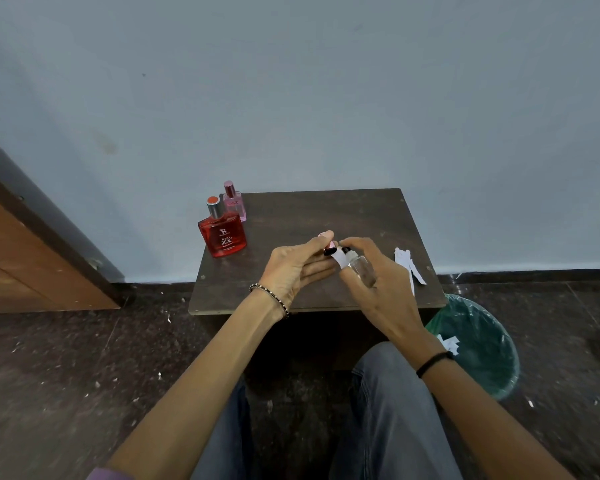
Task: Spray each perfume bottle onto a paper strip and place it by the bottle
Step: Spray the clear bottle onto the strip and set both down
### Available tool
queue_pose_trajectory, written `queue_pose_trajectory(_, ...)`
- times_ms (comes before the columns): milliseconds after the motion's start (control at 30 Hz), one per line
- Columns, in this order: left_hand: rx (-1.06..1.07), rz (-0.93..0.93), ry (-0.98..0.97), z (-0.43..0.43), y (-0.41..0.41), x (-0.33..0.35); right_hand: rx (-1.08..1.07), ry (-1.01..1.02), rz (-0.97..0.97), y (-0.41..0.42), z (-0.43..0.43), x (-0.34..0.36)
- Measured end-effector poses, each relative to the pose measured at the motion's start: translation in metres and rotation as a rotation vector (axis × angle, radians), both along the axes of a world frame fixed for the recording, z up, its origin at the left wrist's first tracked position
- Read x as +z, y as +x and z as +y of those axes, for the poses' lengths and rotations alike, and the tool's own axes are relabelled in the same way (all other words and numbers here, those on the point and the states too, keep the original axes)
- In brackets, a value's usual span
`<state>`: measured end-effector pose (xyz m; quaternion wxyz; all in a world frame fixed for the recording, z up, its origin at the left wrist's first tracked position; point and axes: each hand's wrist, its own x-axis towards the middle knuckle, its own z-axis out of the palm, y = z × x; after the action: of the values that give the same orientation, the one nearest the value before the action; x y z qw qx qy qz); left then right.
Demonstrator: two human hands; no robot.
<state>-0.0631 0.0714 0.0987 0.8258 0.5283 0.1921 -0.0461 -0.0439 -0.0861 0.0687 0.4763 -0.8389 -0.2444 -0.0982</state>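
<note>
Grey trouser legs [392, 410] fill the bottom of the view, knees apart, with both bare forearms reaching forward over them to a small dark wooden table [326, 209] set against a pale blue wall [291, 81].

Right hand [378, 289]: wrapped around a small clear perfume bottle [361, 268], held tilted above the table top, nozzle end pointing toward the other hand. A black band sits on that wrist. A white paper strip [338, 259] shows just at the bottle's nozzle, between the two hands; which hand holds it cannot be told.

Left hand [298, 268]: thumb and fingers pinching a small pink-and-black cap [329, 249] right next to the nozzle. Beaded bracelet [271, 299] on the wrist.

Table, far left corner: red perfume bottle [222, 235] with a silver cap, upright, label facing the camera. Pink perfume bottle [234, 200] stands just behind it, nearly touching.

Table, right edge: several loose paper strips [409, 265] lying flat in a small heap, well apart from the red and pink bottles.

Floor, right of the table: green bin [482, 344] with white paper scraps inside. A wooden door [21, 258] stands at the left.
</note>
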Motion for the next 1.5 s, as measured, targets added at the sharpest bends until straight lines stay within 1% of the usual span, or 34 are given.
queue_pose_trajectory(200,-0.034,-0.025,0.002,0.002,0.0,0.004,0.027,-0.031,-0.045,-0.001,0.004,-0.006)
queue_pose_trajectory(367,-0.053,-0.002,0.033,0.003,0.001,0.007,-0.001,-0.092,-0.093,-0.002,0.01,-0.014)
queue_pose_trajectory(567,-0.056,0.002,0.016,0.003,0.002,0.01,-0.07,-0.002,-0.082,-0.004,0.015,-0.012)
queue_pose_trajectory(867,-0.066,-0.012,-0.003,0.002,0.005,0.012,-0.104,0.111,-0.085,-0.004,0.005,-0.011)
queue_pose_trajectory(1033,-0.092,-0.015,0.016,-0.002,0.004,0.015,-0.096,0.091,-0.102,-0.004,0.005,-0.011)
queue_pose_trajectory(1400,-0.062,0.033,-0.036,0.003,0.002,0.009,-0.097,-0.01,-0.114,-0.003,0.013,-0.012)
queue_pose_trajectory(1500,-0.046,0.027,-0.055,0.004,0.003,0.008,-0.128,0.039,-0.043,-0.007,0.013,-0.011)
